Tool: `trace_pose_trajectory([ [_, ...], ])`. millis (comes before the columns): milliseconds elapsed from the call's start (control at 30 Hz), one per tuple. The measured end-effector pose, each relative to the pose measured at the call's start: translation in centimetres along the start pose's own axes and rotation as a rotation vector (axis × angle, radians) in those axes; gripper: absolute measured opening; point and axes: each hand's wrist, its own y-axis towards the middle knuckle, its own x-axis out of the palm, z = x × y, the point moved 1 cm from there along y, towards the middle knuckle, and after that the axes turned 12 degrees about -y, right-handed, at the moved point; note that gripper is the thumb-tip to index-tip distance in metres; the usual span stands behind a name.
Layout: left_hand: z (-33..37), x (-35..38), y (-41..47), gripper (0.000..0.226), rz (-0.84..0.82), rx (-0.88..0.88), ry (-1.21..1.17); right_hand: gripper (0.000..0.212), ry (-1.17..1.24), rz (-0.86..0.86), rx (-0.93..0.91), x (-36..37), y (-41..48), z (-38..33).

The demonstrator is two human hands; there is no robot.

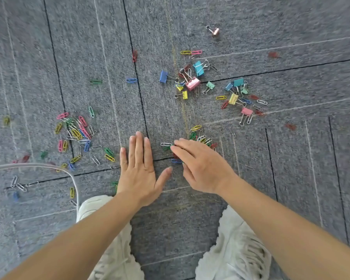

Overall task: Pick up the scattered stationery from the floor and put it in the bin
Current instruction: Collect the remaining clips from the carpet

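White knitted shoes (235, 253) planted at the bottom edge, two bare forearms reaching out over the grey carpet-tile floor (291, 178), and we're right in the gathering step. Left hand (138, 168) is flat, fingers straight and together, thumb spread wide, holding nothing; it looks set as a wall. Right hand (202, 166) lies low with its fingers stretched across the small heap of coloured wire paper clips (200, 137), a blue paper clip (176, 161) showing just beneath it. Whether anything is pinched under those fingers, I cannot tell. The sensible play, I'd say: rake that heap toward the flat left palm, close both hands together and scoop a bunch, rather than chase thin wire clips one by one out of the carpet pile. Plenty left to collect: a larger scatter of coloured paper clips (75, 130) off to the left, pastel metal binder clips (192, 82) in two loose groups farther out, and one rose-coloured binder clip (215, 31) well apart at the top. That translucent curved plastic rim (28, 164) at the left edge is probably the bin, near the left scatter, so the carry should be short. The risk is clips slipping between the fingers on the lift, so cup the hands tight.
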Motion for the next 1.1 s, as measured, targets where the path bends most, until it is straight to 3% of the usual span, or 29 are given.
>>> trace_pose_trajectory([
  [100, 0.3, 0.8, 0.4, 0.093, 0.006, 0.037, 0.069, 0.044, 0.048, 0.139, 0.305, -0.4, -2.2, 1.0],
  [233, 0.4, 1.1, 0.6, 0.093, 0.019, 0.069, 0.106, 0.053, 0.274, -0.029, 0.796, -0.6, -2.9, 2.6],
  [300, 0.8, 1.1, 0.9, 0.095, 0.005, 0.100, 0.118, 0.053, 0.313, -0.061, 0.816, -0.9, -2.3, 2.4],
  [467, 4.7, 1.8, 2.0, 0.105, -0.091, 0.271, 0.120, 0.050, 0.566, -0.087, 0.665, -1.5, -1.0, 1.3],
  [700, 8.0, 2.0, 5.6, 0.112, -0.031, 0.373, 0.210, 0.036, 0.604, 0.054, 0.948, -1.2, -6.5, 4.8],
  [800, 8.9, 2.4, 6.7, 0.095, 0.017, 0.491, 0.196, 0.030, 0.658, 0.042, 0.978, -0.3, -8.1, 5.1],
  [967, 8.6, 3.1, 6.7, 0.039, 0.205, 0.682, 0.062, 0.025, 0.722, 0.075, 0.988, -0.1, -8.3, 5.1],
  [1100, 8.7, 2.6, 7.5, 0.033, 0.231, 0.758, 0.113, 0.028, 0.784, 0.102, 0.979, -0.6, -8.1, 5.3],
])
